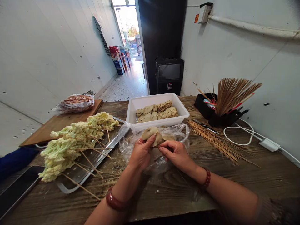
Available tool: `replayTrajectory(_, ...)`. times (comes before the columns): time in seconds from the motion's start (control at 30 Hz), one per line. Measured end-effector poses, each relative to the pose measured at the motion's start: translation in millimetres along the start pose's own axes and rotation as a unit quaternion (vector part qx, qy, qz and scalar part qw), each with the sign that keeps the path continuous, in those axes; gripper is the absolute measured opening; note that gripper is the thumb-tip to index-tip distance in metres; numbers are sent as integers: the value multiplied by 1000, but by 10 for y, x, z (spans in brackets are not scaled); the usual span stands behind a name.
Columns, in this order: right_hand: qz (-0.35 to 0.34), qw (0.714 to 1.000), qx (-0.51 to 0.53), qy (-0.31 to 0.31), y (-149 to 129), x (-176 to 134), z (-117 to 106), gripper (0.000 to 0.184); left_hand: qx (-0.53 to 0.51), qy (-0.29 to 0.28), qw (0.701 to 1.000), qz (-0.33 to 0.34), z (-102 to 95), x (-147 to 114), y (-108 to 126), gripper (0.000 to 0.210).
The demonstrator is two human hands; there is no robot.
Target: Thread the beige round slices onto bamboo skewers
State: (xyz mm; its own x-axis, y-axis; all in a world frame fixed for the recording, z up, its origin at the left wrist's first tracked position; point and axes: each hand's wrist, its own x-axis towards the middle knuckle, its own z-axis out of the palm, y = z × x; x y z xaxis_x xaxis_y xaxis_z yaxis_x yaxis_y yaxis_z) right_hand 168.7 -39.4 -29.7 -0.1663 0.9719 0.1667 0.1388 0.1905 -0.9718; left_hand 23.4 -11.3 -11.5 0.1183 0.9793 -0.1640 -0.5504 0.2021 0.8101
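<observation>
Over the middle of the table, my left hand [142, 151] is closed round a few thin, beige, round slices [150, 133], its thumb lying across them. Pinched at the right edge of these slices are the fingertips of my right hand [174, 153]; what lies between them is too small to make out. Beneath both hands spreads a clear plastic bag [127, 137] with more such slices [169, 137] partly visible behind my fingers. Just beyond it stands a white plastic tub [159, 123] holding rows of skewered slices [150, 113].
Skewered cauliflower [77, 137] fills a metal tray [93, 170] at left. Behind it, a bagged food pack [76, 103] rests on a wooden board [58, 120]. Loose bamboo skewers [215, 142] lie at right, near a black holder [217, 118] full of skewers and a white cable [248, 143].
</observation>
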Motion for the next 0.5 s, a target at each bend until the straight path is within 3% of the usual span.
replayTrajectory(0.2,5,1000,-15,-22,-26,-13,8,23,-12,19,998,54,-13,9,82,27)
replayTrajectory(0.5,-10,999,-43,-4,-11,-35,29,21,-17,21,999,46,11,-8,73,24)
